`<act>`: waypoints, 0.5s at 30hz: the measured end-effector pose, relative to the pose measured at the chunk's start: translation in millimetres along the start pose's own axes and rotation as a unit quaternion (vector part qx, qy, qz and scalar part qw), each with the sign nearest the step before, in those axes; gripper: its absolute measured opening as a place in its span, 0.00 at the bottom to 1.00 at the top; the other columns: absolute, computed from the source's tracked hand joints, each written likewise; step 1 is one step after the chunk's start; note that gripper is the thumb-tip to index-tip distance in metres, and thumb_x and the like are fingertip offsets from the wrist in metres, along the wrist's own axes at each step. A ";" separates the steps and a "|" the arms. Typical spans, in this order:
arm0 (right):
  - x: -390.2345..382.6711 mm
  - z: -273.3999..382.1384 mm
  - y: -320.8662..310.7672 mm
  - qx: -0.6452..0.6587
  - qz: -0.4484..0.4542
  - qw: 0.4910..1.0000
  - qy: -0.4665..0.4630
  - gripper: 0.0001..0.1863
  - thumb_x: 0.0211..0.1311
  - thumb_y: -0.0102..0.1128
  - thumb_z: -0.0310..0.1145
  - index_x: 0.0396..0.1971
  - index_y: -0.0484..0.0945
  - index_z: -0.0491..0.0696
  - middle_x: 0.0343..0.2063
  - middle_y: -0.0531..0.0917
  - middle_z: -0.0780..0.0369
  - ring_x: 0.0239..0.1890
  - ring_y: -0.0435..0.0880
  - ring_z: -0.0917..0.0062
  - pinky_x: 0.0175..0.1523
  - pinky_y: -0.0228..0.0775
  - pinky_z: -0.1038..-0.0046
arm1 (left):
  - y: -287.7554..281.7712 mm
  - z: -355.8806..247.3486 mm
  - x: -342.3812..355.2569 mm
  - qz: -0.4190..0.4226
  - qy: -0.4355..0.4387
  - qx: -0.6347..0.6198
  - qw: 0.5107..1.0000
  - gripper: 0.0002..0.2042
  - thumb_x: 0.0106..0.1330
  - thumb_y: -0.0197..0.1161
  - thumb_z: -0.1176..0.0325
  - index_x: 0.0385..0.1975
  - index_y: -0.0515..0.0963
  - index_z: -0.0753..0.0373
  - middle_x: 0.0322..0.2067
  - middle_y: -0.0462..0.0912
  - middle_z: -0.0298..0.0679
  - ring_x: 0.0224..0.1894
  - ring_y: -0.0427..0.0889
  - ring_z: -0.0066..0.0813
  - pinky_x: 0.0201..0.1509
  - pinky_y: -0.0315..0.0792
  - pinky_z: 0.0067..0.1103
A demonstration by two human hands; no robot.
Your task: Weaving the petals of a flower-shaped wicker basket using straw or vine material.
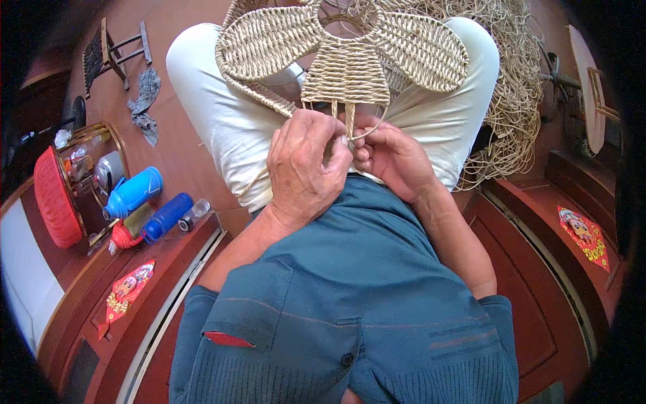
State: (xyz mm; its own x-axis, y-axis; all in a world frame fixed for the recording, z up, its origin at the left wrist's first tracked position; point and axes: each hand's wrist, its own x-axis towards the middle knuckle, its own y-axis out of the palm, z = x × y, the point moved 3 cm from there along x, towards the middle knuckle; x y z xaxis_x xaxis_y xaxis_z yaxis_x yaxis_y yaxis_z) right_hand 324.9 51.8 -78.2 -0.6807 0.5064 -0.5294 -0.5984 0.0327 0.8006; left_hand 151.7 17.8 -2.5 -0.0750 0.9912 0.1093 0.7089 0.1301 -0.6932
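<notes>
Across my lap lies a woven straw piece (345,75), with rounded petal-like panels spreading from a ring and a tapered panel pointing toward me. Its frame rods (349,116) stick out below that panel's near edge. My left hand (306,161) is closed at these rod ends, thumb and fingers pinched on a thin straw cord (382,121). Just to its right, my right hand (393,156) is turned partly palm-up, its fingers curled and pinching the same cord, which loops up to the panel's right corner. The fingertips partly hide the cord's end.
A large heap of loose straw cord (505,87) lies on the floor at the right. Blue flasks (138,190) and a red-sided basket (59,195) stand at the left, beyond a grey cloth (145,101) and a folding stool (111,50). A round wooden board (587,87) is at far right.
</notes>
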 end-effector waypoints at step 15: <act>-3.3 -7.0 0.1 -0.022 -0.025 0.999 0.018 0.09 0.81 0.62 0.33 0.54 0.81 0.46 0.42 0.86 0.66 0.40 0.84 0.83 0.46 0.80 0.79 | -10.1 0.0 4.8 0.037 0.035 0.019 0.999 0.07 0.63 0.71 0.74 0.40 0.85 0.59 0.39 0.83 0.38 0.42 0.83 0.41 0.47 0.70 0.33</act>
State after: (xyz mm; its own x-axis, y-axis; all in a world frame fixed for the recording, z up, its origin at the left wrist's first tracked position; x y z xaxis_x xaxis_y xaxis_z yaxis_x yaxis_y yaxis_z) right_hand 324.2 44.1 -78.4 -0.6640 0.4739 -0.5784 -0.6490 0.0188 0.7605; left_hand 144.2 21.2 5.0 0.0269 0.9941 0.1055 0.6828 0.0588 -0.7282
